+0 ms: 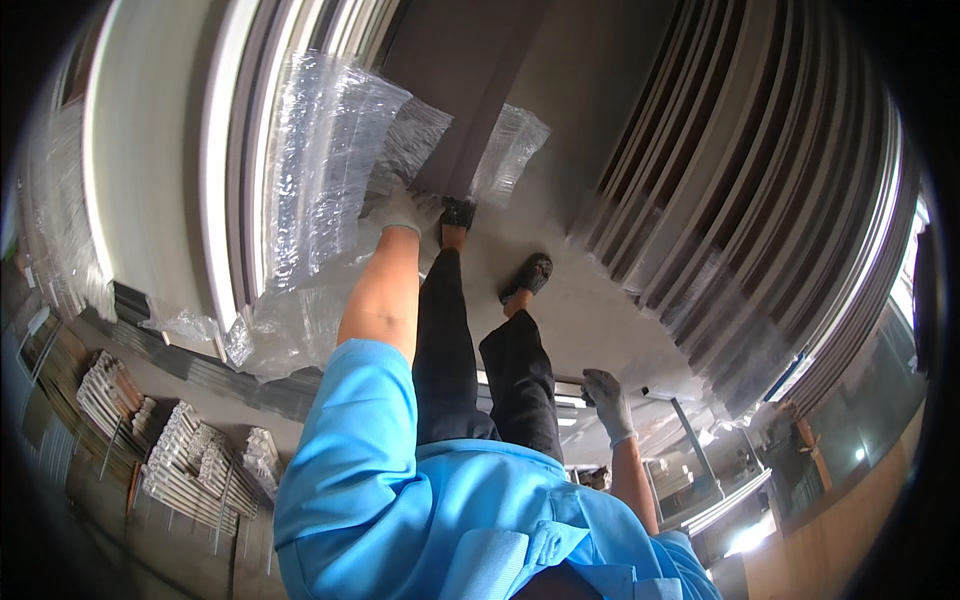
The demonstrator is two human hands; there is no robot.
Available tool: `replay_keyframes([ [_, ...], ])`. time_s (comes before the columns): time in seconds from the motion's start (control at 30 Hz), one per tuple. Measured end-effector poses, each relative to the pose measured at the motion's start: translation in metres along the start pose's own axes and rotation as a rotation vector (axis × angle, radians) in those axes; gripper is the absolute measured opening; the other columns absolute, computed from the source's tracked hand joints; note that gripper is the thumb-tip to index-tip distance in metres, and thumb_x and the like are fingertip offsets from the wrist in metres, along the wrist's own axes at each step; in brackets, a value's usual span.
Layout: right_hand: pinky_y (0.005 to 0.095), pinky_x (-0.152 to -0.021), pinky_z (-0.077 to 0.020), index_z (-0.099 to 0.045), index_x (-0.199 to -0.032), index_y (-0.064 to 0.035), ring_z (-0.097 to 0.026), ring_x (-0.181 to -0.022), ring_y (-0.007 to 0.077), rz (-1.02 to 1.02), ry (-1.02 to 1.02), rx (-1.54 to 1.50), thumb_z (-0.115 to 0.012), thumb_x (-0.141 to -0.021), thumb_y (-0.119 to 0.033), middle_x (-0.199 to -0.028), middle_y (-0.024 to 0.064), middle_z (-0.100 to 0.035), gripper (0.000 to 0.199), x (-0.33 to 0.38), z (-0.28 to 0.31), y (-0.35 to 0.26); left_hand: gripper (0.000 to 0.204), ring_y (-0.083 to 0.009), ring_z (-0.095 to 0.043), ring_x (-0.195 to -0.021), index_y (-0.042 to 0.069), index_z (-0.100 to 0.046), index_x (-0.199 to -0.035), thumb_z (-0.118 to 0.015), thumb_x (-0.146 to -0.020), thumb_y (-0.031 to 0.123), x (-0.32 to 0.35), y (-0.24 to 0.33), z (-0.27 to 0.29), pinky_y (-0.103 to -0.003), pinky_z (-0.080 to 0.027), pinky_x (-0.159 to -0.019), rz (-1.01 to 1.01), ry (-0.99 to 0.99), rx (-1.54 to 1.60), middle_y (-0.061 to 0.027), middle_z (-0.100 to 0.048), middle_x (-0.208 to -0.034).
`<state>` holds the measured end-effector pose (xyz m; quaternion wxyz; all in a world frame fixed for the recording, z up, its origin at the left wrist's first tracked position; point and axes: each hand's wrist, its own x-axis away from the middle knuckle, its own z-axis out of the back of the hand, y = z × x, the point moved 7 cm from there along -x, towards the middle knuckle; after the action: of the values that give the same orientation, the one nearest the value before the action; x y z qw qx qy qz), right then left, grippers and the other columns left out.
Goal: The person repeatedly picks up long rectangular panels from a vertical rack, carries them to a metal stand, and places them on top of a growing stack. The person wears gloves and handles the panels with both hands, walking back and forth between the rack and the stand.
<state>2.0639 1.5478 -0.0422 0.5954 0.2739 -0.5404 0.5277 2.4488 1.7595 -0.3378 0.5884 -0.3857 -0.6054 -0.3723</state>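
Note:
My left hand [400, 210], in a pale glove, reaches forward and rests at the end of a long dark brown panel [468, 130], beside crinkled clear plastic film [325, 150]. Its fingers look stretched and apart, though the film's glare blurs where they touch. The film covers the ends of several pale and dark boards stacked upright on the left. My right hand [610, 402], in a grey glove with dark fingertips, hangs away from the stacks near my right hip. Its fingers are curled in, with nothing visible in them.
On the right stands a large stack of brown and white boards [740, 180], their near ends wrapped in film. Racks of bundled pale strips [195, 465] lie at the lower left. A metal frame [700, 450] stands by my right arm. My feet are on grey floor [590, 310].

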Motion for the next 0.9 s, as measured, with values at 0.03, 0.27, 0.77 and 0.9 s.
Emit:
replay_keyframes([
  [0.03,0.0247,-0.067,-0.049,-0.065,-0.11,-0.0007,-0.059,-0.071,0.0084,-0.013,0.002,0.015,-0.059,-0.092,-0.018,-0.08,0.0029,-0.064,0.026,-0.005,-0.004,-0.003,0.076,-0.0343,-0.031,-0.133,-0.004,-0.03,-0.137,-0.049,-0.092,0.054,0.002,0.001,-0.007,-0.054,-0.039,-0.104,0.016,-0.043,0.086,-0.0161,-0.032,-0.144],
  [0.27,0.0296,-0.073,-0.0505,-0.065,-0.11,0.0003,-0.065,-0.084,0.0151,0.079,-0.013,0.086,-0.06,-0.09,-0.019,-0.095,0.0098,-0.069,0.028,-0.037,-0.029,-0.022,0.09,-0.0347,-0.031,-0.133,0.002,-0.028,-0.14,-0.053,-0.083,0.067,0.031,0.018,-0.013,-0.056,-0.029,-0.107,-0.236,-0.011,0.176,-0.0154,-0.031,-0.143],
  [0.77,0.033,-0.101,-0.038,-0.047,-0.134,-0.0014,-0.05,-0.119,0.0247,0.388,-0.025,-0.213,-0.052,-0.091,-0.056,-0.132,0.0142,-0.05,0.07,-0.163,-0.103,-0.173,0.046,-0.0199,-0.045,-0.079,0.009,-0.047,-0.088,-0.06,-0.087,0.054,0.154,-0.041,-0.026,-0.044,-0.042,-0.085,-0.127,-0.301,0.249,-0.0035,-0.04,-0.07],
  [0.9,0.0324,-0.105,-0.0338,-0.043,-0.137,0.0019,-0.046,-0.124,0.0231,0.356,0.053,-0.546,-0.052,-0.088,-0.063,-0.136,0.0133,-0.048,0.082,-0.165,-0.1,-0.232,0.055,-0.0279,-0.041,-0.114,0.006,-0.047,-0.109,-0.058,-0.087,0.056,0.221,-0.082,-0.043,-0.049,-0.037,-0.101,0.083,-0.377,0.204,-0.0093,-0.046,-0.117],
])
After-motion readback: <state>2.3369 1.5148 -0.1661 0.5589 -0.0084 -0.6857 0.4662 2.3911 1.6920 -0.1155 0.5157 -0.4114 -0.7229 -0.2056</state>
